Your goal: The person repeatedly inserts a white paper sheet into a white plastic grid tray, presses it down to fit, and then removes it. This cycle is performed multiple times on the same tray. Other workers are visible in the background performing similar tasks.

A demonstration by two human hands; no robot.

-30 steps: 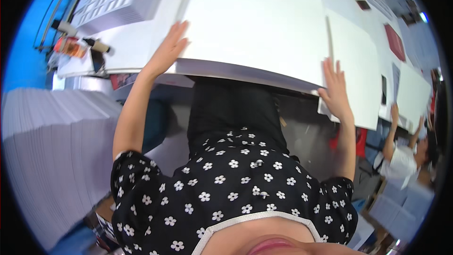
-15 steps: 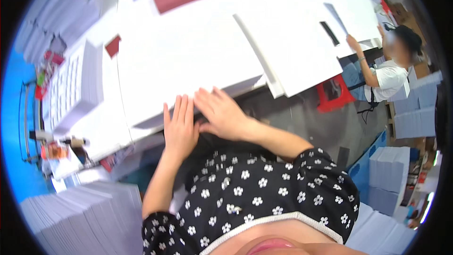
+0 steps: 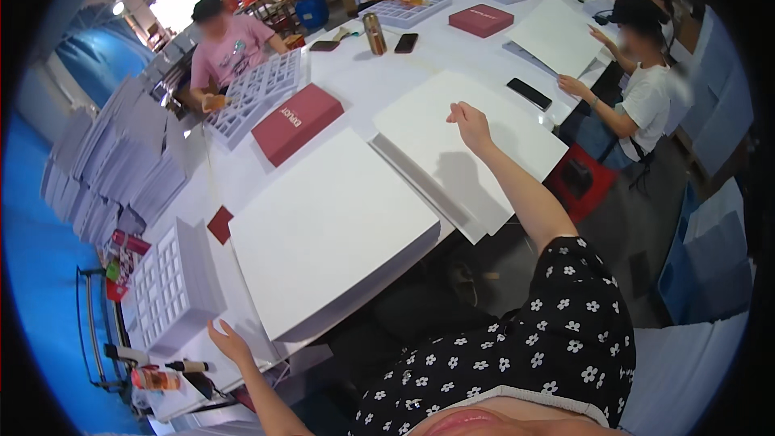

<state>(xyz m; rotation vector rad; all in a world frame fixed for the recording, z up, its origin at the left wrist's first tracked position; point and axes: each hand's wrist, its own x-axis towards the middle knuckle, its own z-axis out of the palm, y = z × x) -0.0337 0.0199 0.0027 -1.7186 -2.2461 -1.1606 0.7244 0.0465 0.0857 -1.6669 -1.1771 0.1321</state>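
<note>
My left hand [image 3: 229, 341] is open, its fingers apart and nothing in them, beside a stack of white compartment trays [image 3: 165, 282] at the table's left. My right hand [image 3: 471, 126] is raised over white sheets [image 3: 504, 133], casting a shadow on them. Its fingers are drawn together in a loose curl with nothing visible in them. Between my arms lies a thick stack of large white sheets [image 3: 335, 226] at the near table edge. A long white folded strip [image 3: 428, 187] runs between that stack and the sheets at right.
Beyond the stack lies a dark red box [image 3: 297, 123]; another red box [image 3: 482, 20] sits farther back. A phone [image 3: 529, 94] and a metal flask [image 3: 374, 35] rest on the table. Co-workers handle trays [image 3: 262, 89] across from me; a person at right holds a white board [image 3: 557, 36].
My hands were together at the stack's near edge. They have parted, the left toward the trays, the right up over the sheets. The view has tilted up, bringing the far co-workers in.
</note>
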